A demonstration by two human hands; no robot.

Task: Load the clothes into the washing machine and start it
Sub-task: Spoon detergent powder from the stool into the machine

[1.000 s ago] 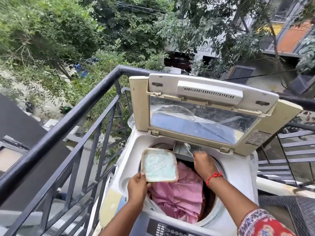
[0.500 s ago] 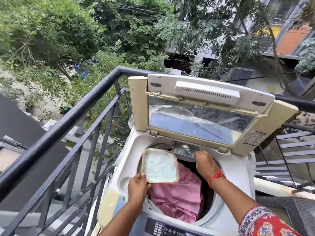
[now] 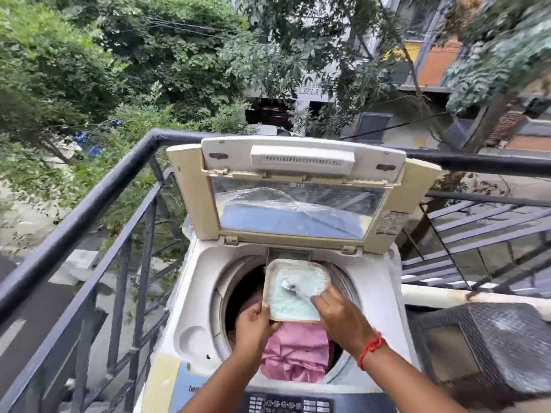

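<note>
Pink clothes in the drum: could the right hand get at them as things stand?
Probably yes. The lid stands open, and the pink clothes lie uncovered just below the right hand, though it would first have to leave the tray.

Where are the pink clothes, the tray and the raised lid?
pink clothes (image 3: 293,351), head view, middle of the pink heap in the drum
tray (image 3: 295,289), head view, its pale inner face
lid (image 3: 298,216), head view, its window

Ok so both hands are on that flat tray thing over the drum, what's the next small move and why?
Probably slide the tray back into the open slot at the drum's rear rim. Its far edge already sits just below that slot, the left hand grips its near corner, and the right hand rests on top. The pink clothes are already loaded.
</note>
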